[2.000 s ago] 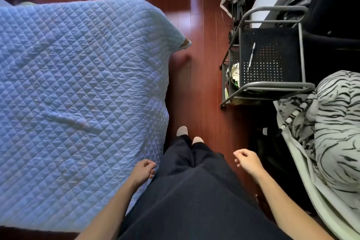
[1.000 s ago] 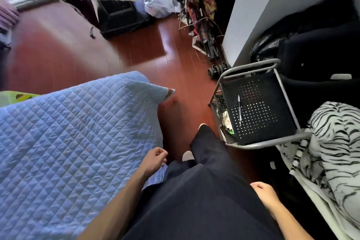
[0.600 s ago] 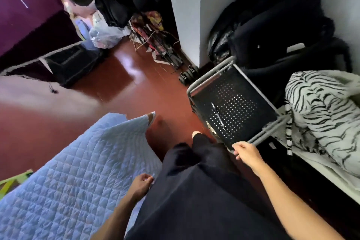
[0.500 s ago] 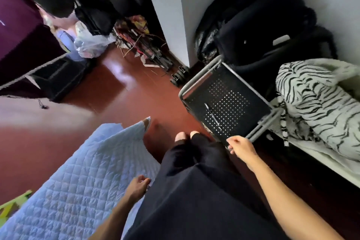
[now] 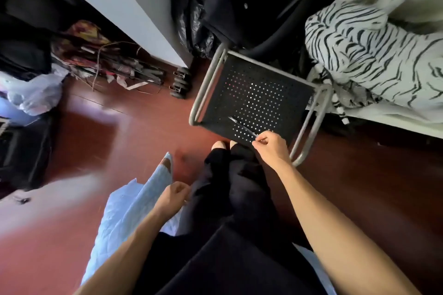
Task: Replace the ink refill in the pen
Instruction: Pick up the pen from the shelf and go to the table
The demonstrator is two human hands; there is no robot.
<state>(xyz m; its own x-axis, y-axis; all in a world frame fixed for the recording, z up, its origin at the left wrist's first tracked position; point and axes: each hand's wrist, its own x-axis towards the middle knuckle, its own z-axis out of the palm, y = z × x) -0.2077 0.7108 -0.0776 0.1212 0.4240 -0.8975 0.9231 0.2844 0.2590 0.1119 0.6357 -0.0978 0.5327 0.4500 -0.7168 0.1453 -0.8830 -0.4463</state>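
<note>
Plainly at the near end of the pen (image 5: pixel 242 126): right hand (image 5: pixel 272 148), thumb and forefinger pinched on the tip nearest the body. Pen lying slantwise on the black perforated shelf (image 5: pixel 257 93) of a grey tube-framed cart (image 5: pixel 309 124), close to the shelf's near left edge, far end pointing up and left. Whether lifted clear of the shelf or resting on it, cannot tell. Left hand (image 5: pixel 173 196) low beside dark trousers (image 5: pixel 230 199), fingers curled loosely shut, nothing visible in its grip, over the edge of a pale blue quilted cover (image 5: pixel 134 208). Zebra-striped fabric (image 5: pixel 374 48) heaped right of the cart; red-brown floor (image 5: pixel 119 141) beneath.
</note>
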